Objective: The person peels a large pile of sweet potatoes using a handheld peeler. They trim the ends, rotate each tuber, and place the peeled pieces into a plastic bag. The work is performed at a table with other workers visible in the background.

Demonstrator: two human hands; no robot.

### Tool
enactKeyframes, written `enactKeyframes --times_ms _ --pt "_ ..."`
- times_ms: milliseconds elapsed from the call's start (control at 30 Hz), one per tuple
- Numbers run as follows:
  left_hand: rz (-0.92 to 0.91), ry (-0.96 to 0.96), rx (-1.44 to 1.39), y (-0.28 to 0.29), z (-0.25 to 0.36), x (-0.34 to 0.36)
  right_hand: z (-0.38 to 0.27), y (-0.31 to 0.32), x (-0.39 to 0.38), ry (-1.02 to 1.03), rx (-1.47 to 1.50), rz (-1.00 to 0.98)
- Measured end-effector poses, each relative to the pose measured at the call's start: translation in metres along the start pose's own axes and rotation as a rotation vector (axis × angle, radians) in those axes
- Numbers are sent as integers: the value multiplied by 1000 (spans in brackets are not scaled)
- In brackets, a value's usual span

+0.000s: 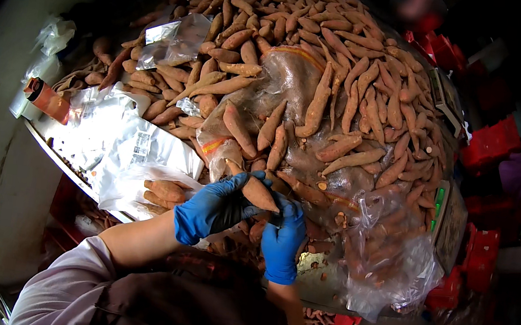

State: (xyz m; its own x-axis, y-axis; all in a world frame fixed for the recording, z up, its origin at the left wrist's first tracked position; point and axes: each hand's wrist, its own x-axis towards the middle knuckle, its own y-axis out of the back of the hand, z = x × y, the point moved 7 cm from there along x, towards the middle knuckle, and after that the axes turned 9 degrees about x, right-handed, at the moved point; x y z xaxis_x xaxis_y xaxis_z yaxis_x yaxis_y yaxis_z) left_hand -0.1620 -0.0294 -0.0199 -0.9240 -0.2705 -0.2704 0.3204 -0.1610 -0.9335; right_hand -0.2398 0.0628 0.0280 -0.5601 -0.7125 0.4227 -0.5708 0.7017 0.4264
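Observation:
A reddish-brown sweet potato (pixel 258 194) lies slantwise in my blue-gloved left hand (pixel 214 204), whose fingers wrap round it from below. The glove's palm is dark with dirt. At the sweet potato's lower right tip, my right hand (pixel 285 235), also in a blue glove, has its fingers curled in. Whatever those fingers hold is hidden. Just beyond both hands, loose sweet potatoes (pixel 238 130) rest on a clear plastic sack (pixel 285 74). Left of my left hand, a white plastic bag (pixel 128 191) has a few sweet potatoes in it.
A large heap of sweet potatoes (pixel 368 45) covers the far side of the table. White printed packaging (pixel 145 141) and an orange-red cup (pixel 50 102) sit at the left. A clear bag of sweet potatoes (pixel 387 251) lies on the right, with red crates (pixel 493 142) beyond.

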Motion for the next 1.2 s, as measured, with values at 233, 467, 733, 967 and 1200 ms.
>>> enactKeyframes --times_ms 233,467,733,967,1200 --pt "-11 54 -36 -4 -11 -8 48 -15 -7 -335 392 121" --pt "-42 49 21 -23 3 -22 105 21 33 -551 626 291" --pt "-1 65 37 2 -5 -22 152 60 86 -611 -514 101" --pt "-12 24 269 11 8 -20 149 59 45 -466 674 400" --pt "-23 79 640 8 16 11 32 -22 -23 -741 1126 -209"
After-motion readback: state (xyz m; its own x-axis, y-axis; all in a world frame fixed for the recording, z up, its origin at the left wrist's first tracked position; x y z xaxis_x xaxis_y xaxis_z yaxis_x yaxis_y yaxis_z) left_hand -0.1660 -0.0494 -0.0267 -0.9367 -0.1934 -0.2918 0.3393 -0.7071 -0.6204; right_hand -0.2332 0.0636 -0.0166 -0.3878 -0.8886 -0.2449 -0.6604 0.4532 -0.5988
